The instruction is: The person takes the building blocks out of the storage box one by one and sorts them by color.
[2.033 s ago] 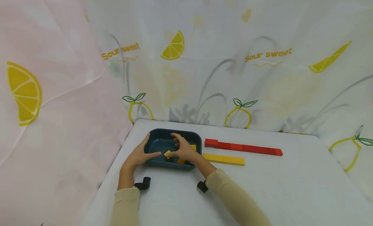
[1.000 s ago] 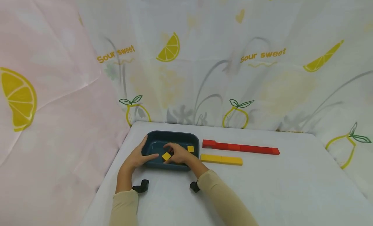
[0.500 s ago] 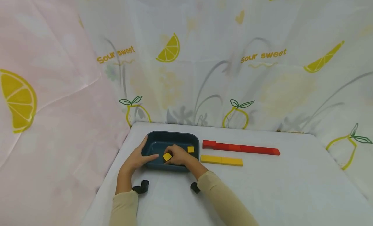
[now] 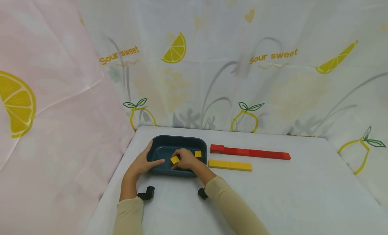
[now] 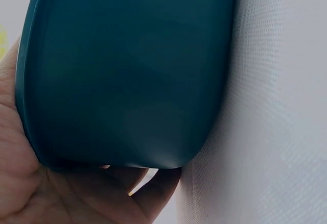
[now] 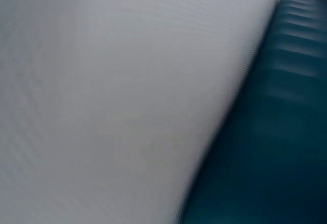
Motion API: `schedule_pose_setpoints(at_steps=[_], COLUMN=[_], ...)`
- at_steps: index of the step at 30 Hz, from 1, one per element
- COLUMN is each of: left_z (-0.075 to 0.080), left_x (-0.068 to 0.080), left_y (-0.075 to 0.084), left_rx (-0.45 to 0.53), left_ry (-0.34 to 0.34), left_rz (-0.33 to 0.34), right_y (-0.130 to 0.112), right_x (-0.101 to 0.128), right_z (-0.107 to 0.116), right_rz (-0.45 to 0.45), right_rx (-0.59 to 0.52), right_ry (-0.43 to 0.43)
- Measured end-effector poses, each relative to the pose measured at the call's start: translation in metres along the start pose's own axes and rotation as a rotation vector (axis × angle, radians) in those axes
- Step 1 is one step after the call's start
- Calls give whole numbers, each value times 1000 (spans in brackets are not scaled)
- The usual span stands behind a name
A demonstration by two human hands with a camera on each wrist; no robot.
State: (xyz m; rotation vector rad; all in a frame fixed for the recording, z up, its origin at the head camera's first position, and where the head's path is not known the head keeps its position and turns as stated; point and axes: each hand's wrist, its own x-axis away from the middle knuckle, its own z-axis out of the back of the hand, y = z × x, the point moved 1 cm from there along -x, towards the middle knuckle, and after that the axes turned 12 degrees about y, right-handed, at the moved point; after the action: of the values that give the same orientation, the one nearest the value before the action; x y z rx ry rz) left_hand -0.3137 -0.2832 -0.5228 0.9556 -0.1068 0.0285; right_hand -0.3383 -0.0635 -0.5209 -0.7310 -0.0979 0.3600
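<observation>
A dark teal tray (image 4: pixel 160 143) sits near the table's back left corner. My left hand (image 4: pixel 142 164) holds its left front corner, thumb on the rim and fingers along the outer wall; the left wrist view shows the tray's wall (image 5: pixel 127 76) against the palm (image 5: pixel 61 193). My right hand (image 4: pixel 185 160) is inside the tray and pinches a small yellow square block (image 4: pixel 174 160), held just above the floor. A second yellow block (image 4: pixel 198 154) lies in the tray's right end. The right wrist view shows only the tray's outer wall (image 6: pixel 271 142) and white table.
To the right of the tray lie a long red bar (image 4: pixel 250 152) and, nearer, a shorter yellow bar (image 4: pixel 230 165) on the white table (image 4: pixel 288 194). Lemon-print curtains (image 4: pixel 242 60) close in the back and left.
My right hand reached down into the tray, closed on a yellow block and lifted it a little. The left hand has stayed on the tray's corner.
</observation>
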Motion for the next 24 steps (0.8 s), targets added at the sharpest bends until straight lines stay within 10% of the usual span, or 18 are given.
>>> schedule_pose_setpoints(at_steps=[24], left_z=[-2], left_x=[-2], left_y=[2], left_rx=[1], left_ry=[2], left_rz=[14], right_y=[0], right_x=[-1], right_z=[4], right_rz=[15], right_rx=[-22], right_ry=[52])
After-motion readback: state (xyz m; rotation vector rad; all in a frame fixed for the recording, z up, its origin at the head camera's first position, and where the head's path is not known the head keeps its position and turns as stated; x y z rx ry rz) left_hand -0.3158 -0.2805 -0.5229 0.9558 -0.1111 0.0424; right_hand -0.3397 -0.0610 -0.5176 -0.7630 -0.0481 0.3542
